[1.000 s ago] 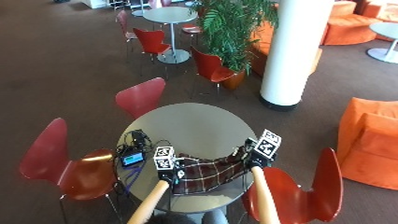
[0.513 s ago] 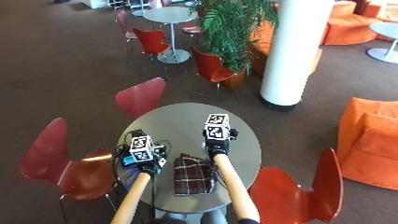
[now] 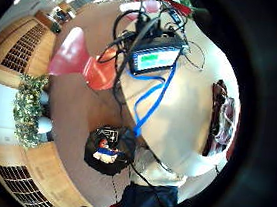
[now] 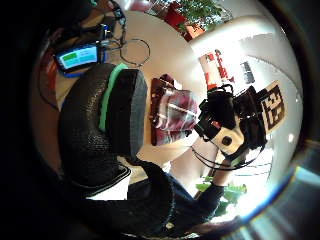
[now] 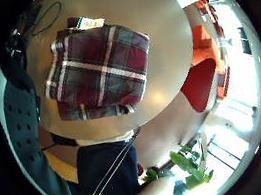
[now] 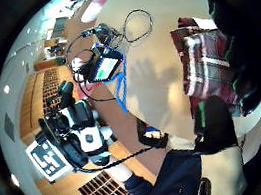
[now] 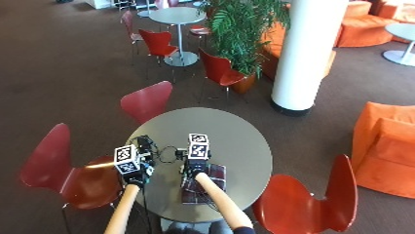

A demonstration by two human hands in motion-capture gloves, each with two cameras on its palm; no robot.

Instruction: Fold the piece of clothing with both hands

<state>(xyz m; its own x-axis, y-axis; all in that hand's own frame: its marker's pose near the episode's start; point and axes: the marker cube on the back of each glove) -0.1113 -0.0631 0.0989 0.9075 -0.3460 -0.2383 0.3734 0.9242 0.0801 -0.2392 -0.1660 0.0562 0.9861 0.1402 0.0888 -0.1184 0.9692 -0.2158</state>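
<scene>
Since half a second ago, both hands have shifted little; the garment stays a compact folded square at the table's near edge. Right hand (image 7: 196,166) hovers directly over the plaid garment (image 7: 206,184), whether touching cannot be told, and its fingers are hidden, so their state cannot be determined. Left hand (image 7: 133,171) sits beside the garment toward the device, holding nothing; its finger (image 4: 107,120) shows loosely curved. Judged light, soft and limp, the cloth will sag if lifted by one point; grasping two adjacent corners or an edge appears advisable. Farther off, a small screen device (image 7: 144,145) with cables lies on the round table (image 7: 233,131).
</scene>
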